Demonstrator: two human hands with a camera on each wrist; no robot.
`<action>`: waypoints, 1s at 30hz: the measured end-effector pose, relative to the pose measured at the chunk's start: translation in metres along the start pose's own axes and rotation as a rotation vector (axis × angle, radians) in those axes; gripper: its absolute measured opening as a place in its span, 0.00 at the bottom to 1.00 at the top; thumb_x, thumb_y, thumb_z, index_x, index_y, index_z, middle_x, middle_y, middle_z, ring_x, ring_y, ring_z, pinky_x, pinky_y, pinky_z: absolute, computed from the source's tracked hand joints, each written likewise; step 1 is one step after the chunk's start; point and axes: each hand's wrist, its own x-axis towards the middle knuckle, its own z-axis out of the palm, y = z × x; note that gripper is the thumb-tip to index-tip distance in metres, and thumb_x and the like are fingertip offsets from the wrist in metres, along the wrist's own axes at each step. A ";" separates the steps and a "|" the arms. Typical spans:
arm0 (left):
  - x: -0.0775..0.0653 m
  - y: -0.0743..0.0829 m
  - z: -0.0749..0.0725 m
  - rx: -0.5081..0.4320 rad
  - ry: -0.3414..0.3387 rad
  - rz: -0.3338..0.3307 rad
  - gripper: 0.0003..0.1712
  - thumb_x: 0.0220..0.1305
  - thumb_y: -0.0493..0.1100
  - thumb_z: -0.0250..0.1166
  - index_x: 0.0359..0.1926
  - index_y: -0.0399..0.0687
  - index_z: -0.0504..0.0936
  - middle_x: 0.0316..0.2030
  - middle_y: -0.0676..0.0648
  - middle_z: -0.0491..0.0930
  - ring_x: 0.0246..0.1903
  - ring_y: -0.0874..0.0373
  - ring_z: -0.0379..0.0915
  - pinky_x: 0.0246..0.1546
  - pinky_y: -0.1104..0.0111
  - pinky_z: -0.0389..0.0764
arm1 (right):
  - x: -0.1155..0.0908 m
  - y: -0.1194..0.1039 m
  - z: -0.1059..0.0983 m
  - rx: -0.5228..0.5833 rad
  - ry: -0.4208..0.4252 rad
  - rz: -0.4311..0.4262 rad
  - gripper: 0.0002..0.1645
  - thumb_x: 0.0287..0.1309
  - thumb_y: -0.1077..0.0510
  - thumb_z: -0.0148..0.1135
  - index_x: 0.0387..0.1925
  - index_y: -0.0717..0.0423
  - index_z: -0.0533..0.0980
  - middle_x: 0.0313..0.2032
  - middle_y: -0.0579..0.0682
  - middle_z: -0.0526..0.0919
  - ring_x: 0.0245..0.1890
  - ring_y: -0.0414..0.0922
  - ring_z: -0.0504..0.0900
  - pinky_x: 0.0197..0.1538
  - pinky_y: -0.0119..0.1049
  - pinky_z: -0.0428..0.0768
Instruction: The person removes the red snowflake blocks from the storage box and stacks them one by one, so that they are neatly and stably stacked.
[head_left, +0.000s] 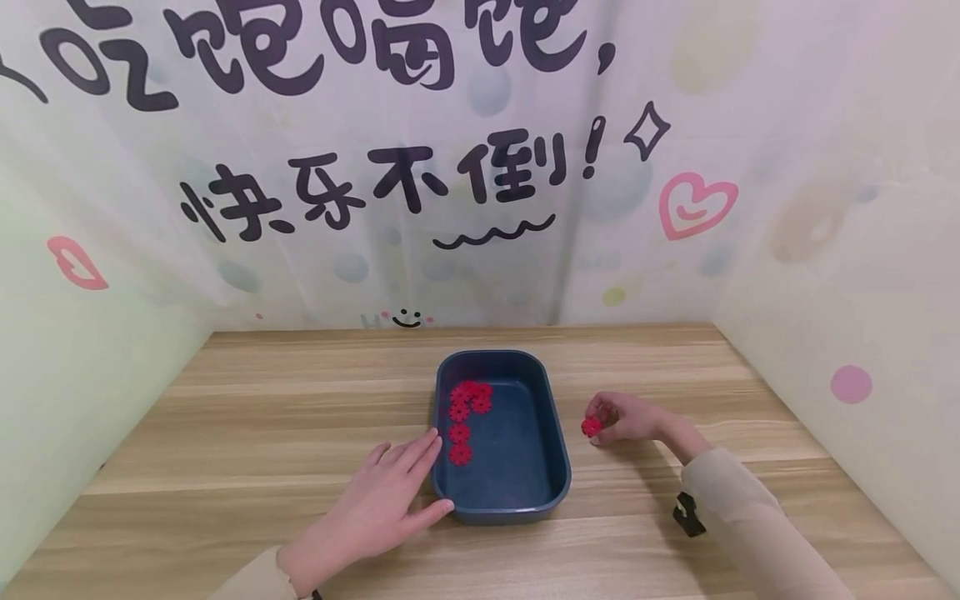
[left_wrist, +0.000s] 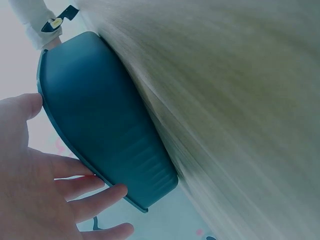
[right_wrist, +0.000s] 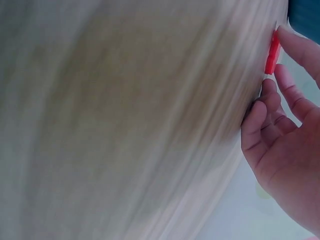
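A dark blue rectangular tray (head_left: 517,505) stands on the table, with several red flower-shaped plastic discs (head_left: 460,433) lying along its left side. My left hand (head_left: 382,500) rests at the tray's left rim, fingers fairly straight and thumb at the near corner. In the left wrist view the fingertips of that hand (left_wrist: 55,185) touch the rim from outside. To the right of the tray, my right hand (head_left: 626,417) pinches one red flower-shaped disc (head_left: 591,427) between thumb and finger. The right wrist view shows this disc (right_wrist: 272,52) edge-on, close over the table.
The wood-grain table (head_left: 300,400) is bounded by a printed curtain (head_left: 420,275) at the back and pale walls on both sides. A black wrist-camera mount (head_left: 687,515) sticks out beside the right sleeve (head_left: 750,517).
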 end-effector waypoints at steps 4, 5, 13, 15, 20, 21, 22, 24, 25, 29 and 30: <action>0.000 0.000 0.000 -0.004 0.000 0.004 0.43 0.59 0.68 0.42 0.61 0.39 0.64 0.61 0.45 0.60 0.55 0.51 0.61 0.52 0.51 0.59 | -0.004 -0.001 -0.003 0.023 -0.007 0.005 0.20 0.45 0.58 0.66 0.40 0.59 0.69 0.33 0.50 0.73 0.34 0.46 0.71 0.38 0.41 0.69; 0.000 0.000 0.000 -0.004 0.002 0.006 0.43 0.59 0.68 0.42 0.61 0.39 0.64 0.61 0.45 0.60 0.55 0.51 0.61 0.52 0.51 0.59 | -0.005 -0.001 -0.004 0.026 -0.004 -0.005 0.19 0.46 0.58 0.65 0.40 0.59 0.69 0.33 0.51 0.73 0.34 0.47 0.71 0.38 0.40 0.69; 0.000 0.000 0.000 -0.005 0.012 0.007 0.42 0.59 0.68 0.44 0.61 0.39 0.63 0.61 0.45 0.59 0.55 0.52 0.61 0.51 0.51 0.59 | 0.000 -0.017 -0.030 0.005 0.080 -0.132 0.15 0.51 0.62 0.59 0.40 0.64 0.69 0.32 0.51 0.72 0.31 0.47 0.73 0.34 0.38 0.73; 0.000 0.000 0.000 -0.008 0.009 0.006 0.42 0.59 0.67 0.44 0.61 0.38 0.63 0.61 0.45 0.59 0.55 0.52 0.61 0.51 0.51 0.59 | 0.005 -0.026 -0.038 0.001 0.085 -0.136 0.15 0.52 0.61 0.59 0.41 0.64 0.69 0.32 0.51 0.71 0.31 0.47 0.73 0.34 0.40 0.73; 0.000 0.000 0.000 -0.007 0.008 0.007 0.43 0.59 0.68 0.42 0.61 0.39 0.63 0.61 0.45 0.59 0.55 0.52 0.61 0.52 0.51 0.59 | 0.020 -0.055 -0.053 -0.021 0.092 -0.134 0.16 0.53 0.58 0.60 0.42 0.61 0.69 0.33 0.51 0.72 0.33 0.49 0.73 0.36 0.40 0.73; 0.000 0.000 0.000 -0.006 0.010 0.008 0.43 0.59 0.68 0.42 0.61 0.39 0.63 0.61 0.45 0.60 0.55 0.52 0.61 0.52 0.51 0.59 | 0.023 -0.061 -0.055 -0.028 0.093 -0.132 0.17 0.53 0.57 0.60 0.42 0.60 0.69 0.33 0.51 0.73 0.33 0.49 0.73 0.36 0.39 0.73; 0.000 0.000 0.001 -0.006 0.013 0.009 0.43 0.59 0.68 0.42 0.61 0.39 0.63 0.61 0.45 0.60 0.55 0.52 0.61 0.52 0.51 0.59 | 0.027 -0.067 -0.056 -0.029 0.087 -0.133 0.17 0.53 0.57 0.60 0.42 0.60 0.69 0.33 0.51 0.73 0.33 0.49 0.73 0.36 0.39 0.73; -0.001 0.000 0.000 -0.007 0.019 0.010 0.43 0.59 0.68 0.42 0.61 0.39 0.63 0.61 0.45 0.60 0.54 0.52 0.61 0.52 0.51 0.59 | 0.035 -0.079 -0.059 -0.033 0.080 -0.144 0.18 0.53 0.56 0.60 0.42 0.61 0.69 0.33 0.52 0.73 0.33 0.49 0.73 0.37 0.39 0.72; -0.001 0.000 0.000 -0.007 0.021 0.010 0.43 0.59 0.68 0.42 0.61 0.39 0.63 0.61 0.45 0.60 0.54 0.52 0.61 0.52 0.51 0.59 | 0.039 -0.085 -0.059 -0.040 0.079 -0.147 0.18 0.53 0.56 0.60 0.42 0.60 0.69 0.33 0.52 0.73 0.34 0.49 0.73 0.38 0.39 0.72; -0.001 0.000 0.000 -0.015 0.024 0.009 0.42 0.59 0.68 0.43 0.61 0.39 0.63 0.61 0.45 0.60 0.54 0.51 0.62 0.52 0.51 0.59 | 0.055 -0.107 -0.058 -0.095 0.078 -0.155 0.17 0.52 0.56 0.60 0.42 0.60 0.70 0.33 0.51 0.74 0.34 0.47 0.74 0.39 0.39 0.72; -0.002 0.000 0.000 -0.018 0.023 0.008 0.42 0.59 0.67 0.44 0.61 0.39 0.63 0.61 0.45 0.60 0.54 0.51 0.62 0.52 0.51 0.59 | 0.059 -0.112 -0.056 -0.112 0.077 -0.160 0.17 0.52 0.56 0.60 0.42 0.60 0.70 0.32 0.50 0.75 0.34 0.47 0.74 0.40 0.39 0.72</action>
